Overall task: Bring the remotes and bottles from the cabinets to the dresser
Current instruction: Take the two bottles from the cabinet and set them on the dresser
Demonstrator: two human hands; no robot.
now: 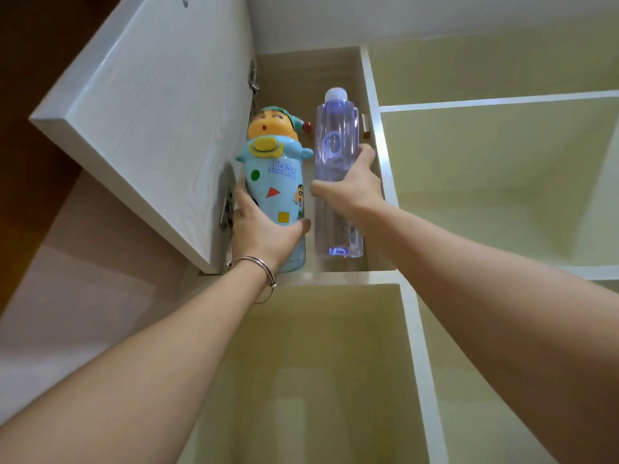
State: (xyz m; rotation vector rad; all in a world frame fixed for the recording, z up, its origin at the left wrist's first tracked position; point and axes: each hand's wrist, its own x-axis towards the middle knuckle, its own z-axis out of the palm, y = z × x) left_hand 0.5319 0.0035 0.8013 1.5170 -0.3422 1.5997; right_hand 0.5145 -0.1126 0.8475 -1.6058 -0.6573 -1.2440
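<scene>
Two bottles stand side by side in an open upper cabinet compartment (338, 276), seen from below. The left one is a light blue cartoon bottle (274, 182) with a yellow figure head as its lid. My left hand (259, 229), a bangle on its wrist, grips its lower body. The right one is a tall clear plastic bottle (335, 135) with a pale violet cap. My right hand (351, 189) is wrapped round its middle. No remote shows.
The white cabinet door (140, 122) is swung open to the left, its hinges beside my left hand. Pale yellow open shelf compartments (495, 182) with white dividers lie to the right and below.
</scene>
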